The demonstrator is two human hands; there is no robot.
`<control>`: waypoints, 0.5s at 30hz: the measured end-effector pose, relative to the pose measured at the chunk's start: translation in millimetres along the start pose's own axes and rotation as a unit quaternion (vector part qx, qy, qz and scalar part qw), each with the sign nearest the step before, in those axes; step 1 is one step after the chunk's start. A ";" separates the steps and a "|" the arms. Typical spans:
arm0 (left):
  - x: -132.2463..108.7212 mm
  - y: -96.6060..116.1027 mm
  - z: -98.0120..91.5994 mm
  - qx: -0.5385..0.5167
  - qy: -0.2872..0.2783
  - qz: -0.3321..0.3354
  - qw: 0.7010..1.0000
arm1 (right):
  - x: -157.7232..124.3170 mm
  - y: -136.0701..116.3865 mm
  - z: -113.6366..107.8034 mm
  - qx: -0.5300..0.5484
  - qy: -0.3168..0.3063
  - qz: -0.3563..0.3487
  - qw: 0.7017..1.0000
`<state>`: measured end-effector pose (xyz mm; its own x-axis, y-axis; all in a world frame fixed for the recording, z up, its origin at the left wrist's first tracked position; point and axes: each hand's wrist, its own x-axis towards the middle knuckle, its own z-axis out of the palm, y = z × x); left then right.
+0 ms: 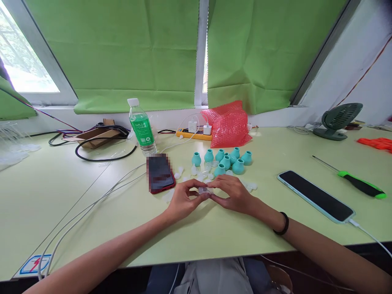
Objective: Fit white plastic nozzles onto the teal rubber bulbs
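Between my two hands, just above the table, is a small clear plastic piece (203,190). My left hand (185,198) pinches it from the left with thumb and forefinger. From the right, the fingertips of my right hand (233,193) close on its other end. What shape the piece has is partly hidden by the fingers. Right behind the hands lie several loose translucent plastic parts (194,170). Beyond them stand several small teal vase-shaped pieces (238,166) with open necks, grouped close together.
Left of the hands lies a red-cased phone (161,173), with a water bottle (142,128) behind it. A red bubble-wrap bag (228,124) and an orange power strip (196,134) sit at the back. Rightward are a charging phone (315,196), a screwdriver (361,183) and a fan (341,118).
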<state>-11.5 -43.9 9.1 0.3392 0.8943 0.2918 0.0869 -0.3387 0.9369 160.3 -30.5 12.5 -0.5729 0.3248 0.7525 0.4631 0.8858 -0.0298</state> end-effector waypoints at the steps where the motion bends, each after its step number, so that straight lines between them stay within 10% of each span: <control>1: 0.2 0.1 0.1 -0.009 0.004 -0.002 1.000 | -0.2 0.0 0.3 0.004 0.005 0.006 1.000; 15: -0.8 0.7 2.5 -0.032 -0.027 -0.037 0.998 | -1.1 2.3 0.3 0.036 -0.009 -0.016 0.999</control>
<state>-9.4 -45.6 9.1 0.3837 0.8987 0.2125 0.0541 -0.2516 0.9663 161.7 -28.7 11.4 -0.5992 0.3022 0.7413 0.3949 0.9171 -0.0547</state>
